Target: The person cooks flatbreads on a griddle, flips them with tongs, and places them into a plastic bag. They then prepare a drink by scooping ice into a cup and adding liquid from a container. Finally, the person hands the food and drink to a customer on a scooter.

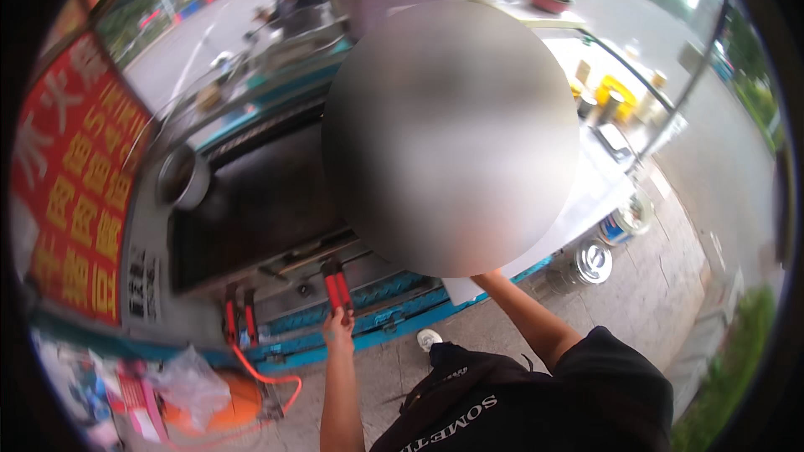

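Note:
At the front edge of a dark griddle (264,201), my left hand (340,324) grips the red-and-black handles (336,285) of a tool; its far part cannot be made out. A large round blur covers the middle of the view. My right arm reaches up into that blur, where my right hand (483,251) shows only as a vague skin-toned patch; its fingers and anything in them are hidden. A second pair of red-and-black handles (240,314) stands at the front left of the griddle. A metal pot (183,177) sits by its left end.
A white worktop (593,182) on the right bears yellow containers (615,97) and canisters. A bucket (622,220) and a lidded metal pail (593,262) stand on the pavement. An orange hose (270,379) hangs at the lower left. A person (294,3) is beyond the stall.

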Tool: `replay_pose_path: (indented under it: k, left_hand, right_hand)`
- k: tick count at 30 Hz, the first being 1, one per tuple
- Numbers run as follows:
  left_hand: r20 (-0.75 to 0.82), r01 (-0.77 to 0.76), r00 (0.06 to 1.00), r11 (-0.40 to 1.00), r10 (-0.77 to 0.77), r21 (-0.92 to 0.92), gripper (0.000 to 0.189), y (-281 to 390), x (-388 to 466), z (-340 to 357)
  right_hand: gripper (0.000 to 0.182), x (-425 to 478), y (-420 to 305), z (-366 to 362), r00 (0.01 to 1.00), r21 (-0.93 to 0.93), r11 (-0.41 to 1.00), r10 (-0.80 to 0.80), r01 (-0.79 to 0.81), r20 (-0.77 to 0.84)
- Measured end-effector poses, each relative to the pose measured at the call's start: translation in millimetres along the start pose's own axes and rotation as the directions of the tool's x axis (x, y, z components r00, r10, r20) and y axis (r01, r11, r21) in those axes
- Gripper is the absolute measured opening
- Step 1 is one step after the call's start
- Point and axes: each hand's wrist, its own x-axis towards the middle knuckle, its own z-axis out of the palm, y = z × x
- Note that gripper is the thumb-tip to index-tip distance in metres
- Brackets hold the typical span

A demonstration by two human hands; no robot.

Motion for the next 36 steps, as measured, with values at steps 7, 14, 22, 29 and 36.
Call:
replay_pose_path:
  k: [7, 14, 22, 29, 36]
  left_hand:
    - [-0.013, 0.062, 0.998, 0.996, -0.061, 0.068, 0.025, 13, 44, 10]
    - [0.246, 0.257, 0.946, 0.950, -0.210, -0.175, 0.073, -20, -32, 8]
    - [0.413, -0.853, 0.518, -0.413, -0.749, 0.319, 0.051, -189, -157, 146]
    - [0.640, -0.932, 0.342, -0.336, -0.688, 0.137, 0.047, -363, -268, 419]
    - [0.430, -0.967, 0.250, -0.206, -0.868, 0.147, 0.049, -524, -382, 600]
  right_hand:
    - [0.072, -130, 118, -53, 0.990, -0.066, 0.998, 0.030, -0.021, 0.135]
    - [0.047, -366, 302, -25, 0.039, -0.564, 0.515, 0.760, -0.646, 0.649]
    - [0.041, -508, 396, -68, 0.008, -0.319, 0.155, 0.908, -0.935, 0.419]
    - [0.052, -532, 619, -162, -0.106, -0.161, -0.065, 0.959, -0.985, 0.262]
    - [0.051, -369, 847, -284, 0.372, 0.193, 0.349, 0.922, -0.917, 0.104]
